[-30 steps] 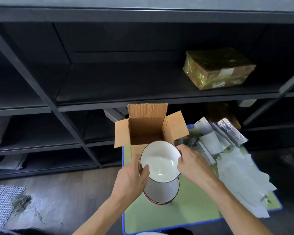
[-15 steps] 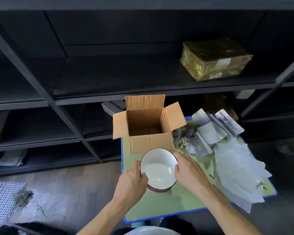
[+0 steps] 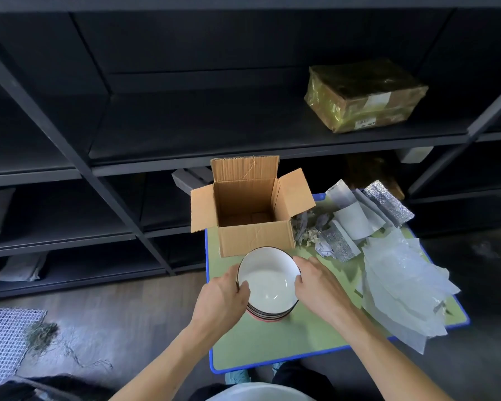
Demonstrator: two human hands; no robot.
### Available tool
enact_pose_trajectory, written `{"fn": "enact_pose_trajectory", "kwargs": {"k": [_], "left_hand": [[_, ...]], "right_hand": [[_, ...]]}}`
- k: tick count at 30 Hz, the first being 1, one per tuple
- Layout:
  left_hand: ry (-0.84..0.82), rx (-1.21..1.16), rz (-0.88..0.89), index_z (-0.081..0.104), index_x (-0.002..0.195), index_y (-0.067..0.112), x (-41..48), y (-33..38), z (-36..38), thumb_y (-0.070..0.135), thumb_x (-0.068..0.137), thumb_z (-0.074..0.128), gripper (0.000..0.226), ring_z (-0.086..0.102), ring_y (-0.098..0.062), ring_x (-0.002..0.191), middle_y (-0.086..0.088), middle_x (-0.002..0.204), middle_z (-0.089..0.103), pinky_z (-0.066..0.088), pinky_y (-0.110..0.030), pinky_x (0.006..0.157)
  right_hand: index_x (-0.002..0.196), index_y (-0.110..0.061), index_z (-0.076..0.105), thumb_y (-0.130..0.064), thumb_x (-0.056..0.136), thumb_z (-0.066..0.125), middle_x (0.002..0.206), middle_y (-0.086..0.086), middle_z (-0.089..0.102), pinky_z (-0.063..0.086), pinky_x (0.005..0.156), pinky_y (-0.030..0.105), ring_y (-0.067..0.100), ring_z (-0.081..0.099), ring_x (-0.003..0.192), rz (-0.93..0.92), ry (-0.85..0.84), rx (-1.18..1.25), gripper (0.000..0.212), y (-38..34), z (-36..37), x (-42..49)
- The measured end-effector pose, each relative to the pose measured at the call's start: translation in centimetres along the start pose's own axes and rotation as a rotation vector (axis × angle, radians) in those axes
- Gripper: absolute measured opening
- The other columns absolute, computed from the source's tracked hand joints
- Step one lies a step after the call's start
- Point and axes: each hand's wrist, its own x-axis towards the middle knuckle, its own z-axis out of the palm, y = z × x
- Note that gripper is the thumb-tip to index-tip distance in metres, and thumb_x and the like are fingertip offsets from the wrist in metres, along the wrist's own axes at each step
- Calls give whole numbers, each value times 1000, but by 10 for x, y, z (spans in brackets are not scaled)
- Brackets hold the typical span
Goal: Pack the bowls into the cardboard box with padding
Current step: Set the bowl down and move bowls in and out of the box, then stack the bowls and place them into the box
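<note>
While both grips clasp it, the stack of bowls sits on the green, blue-edged bench, just in front of the cardboard box and close to its front wall. The left grip is curled round the stack's left side with the thumb hooked over the rim of the top bowl. The right grip is curled against the right rim. The top bowl is white inside with a dark rim; the edges of a few more bowls show beneath it, the lowest one reddish.

The box stands upright with its back and two side flaps spread open, and only its bare cardboard floor shows inside. To its right on the bench lies the padding: crumpled paper just beside the box, silver foil sheets further back, and a loose heap of white foam sheets reaching over the bench's right edge.

On the dark shelf above rests a parcel wrapped in glossy film; it carries a white label and a smaller printed sticker, both too small to read.

A second ago the top bowl was raised and tilted in front of the box, clear of the one below; it has now come down and nests in the stack, as it already did half a second ago
</note>
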Motion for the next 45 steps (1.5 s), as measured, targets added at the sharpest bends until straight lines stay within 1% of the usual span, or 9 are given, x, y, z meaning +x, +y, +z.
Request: {"fn": "enact_pose_trajectory", "kwargs": {"k": [4,7,10,15,19,25,32,37,45], "left_hand": [[3,-32,8,51,126,27,-1,-2,0,32,98,43,30,50,-13,56,7,60,51,36,-25,47],[-4,-43,4,54,121,26,1,-3,1,34,98,43,27,49,-12,54,7,59,50,34,-24,46],[-13,-32,13,56,121,25,4,-2,-1,39,100,42,29,53,-12,55,7,60,54,41,-26,50],[77,-14,50,52,136,28,12,-2,-14,42,101,43,39,62,-14,65,6,67,65,52,-30,63],[185,9,130,59,129,25,20,5,-24,36,99,48,33,57,-11,71,11,80,62,44,-26,66],[253,13,286,65,117,22,26,27,-22,31,98,52,24,56,-16,86,6,94,62,49,-33,71],[185,-4,433,68,113,18,44,61,-4,25,97,55,22,58,-21,94,2,99,65,46,-34,79],[146,59,533,69,114,15,57,90,16,24,95,56,24,59,-25,92,-1,99,66,47,-36,77],[10,153,543,65,121,15,73,129,56,29,95,53,32,58,-28,98,-5,105,64,48,-39,86]], "right_hand": [[112,-15,56,-3,89,40,100,6,49,45,77,35,29,55,93,10,-6,4,30,-1,-1,1],[111,-14,55,-5,90,40,100,6,49,43,74,35,29,56,92,24,-4,1,27,0,1,1],[112,-14,55,-7,92,41,101,6,50,45,76,36,29,57,92,25,-1,-13,26,1,2,1],[117,-18,56,-12,95,42,104,5,52,46,81,36,28,58,98,-7,30,-19,27,4,0,4],[125,-23,56,-16,96,43,111,4,55,47,85,36,26,59,105,-30,75,-14,32,4,-1,9],[134,-25,57,-29,100,45,126,-1,59,46,90,32,20,60,111,-22,151,28,36,10,-5,11],[132,-25,59,-30,101,46,129,-4,62,47,94,32,18,60,114,52,205,44,34,44,-27,7],[134,-24,57,-26,101,44,130,-2,60,47,93,34,18,58,115,123,210,15,36,86,-46,0],[138,-22,54,-25,101,43,132,0,58,47,94,31,18,54,120,193,186,34,39,147,-53,-4]]}}
